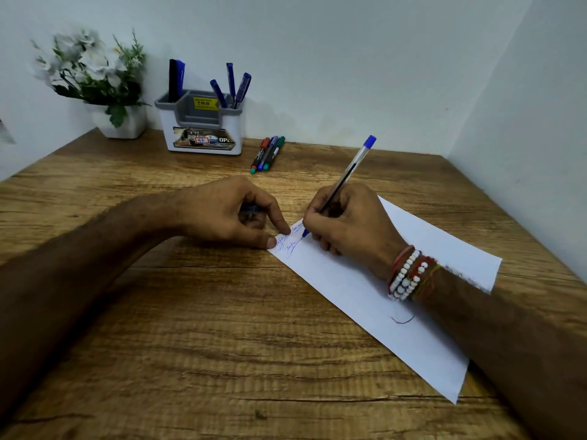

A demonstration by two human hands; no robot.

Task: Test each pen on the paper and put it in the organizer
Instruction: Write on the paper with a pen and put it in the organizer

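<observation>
My right hand (351, 225) grips a clear pen with a blue end plug (349, 173), its tip touching the white paper (365, 300) at the sheet's far left corner, among blue scribbles. My left hand (228, 214) presses that corner with thumb and forefinger, its other fingers curled around a small blue object, probably the pen's cap (251, 209). The white and grey organizer (201, 123) stands at the back by the wall and holds several blue pens. Three markers (267, 154) lie on the table just right of the organizer.
A white pot of artificial flowers (95, 81) stands in the back left corner. Walls close the desk at the back and on the right. The wooden table (190, 328) stretches toward me. A short dark pen stroke marks the paper's near part.
</observation>
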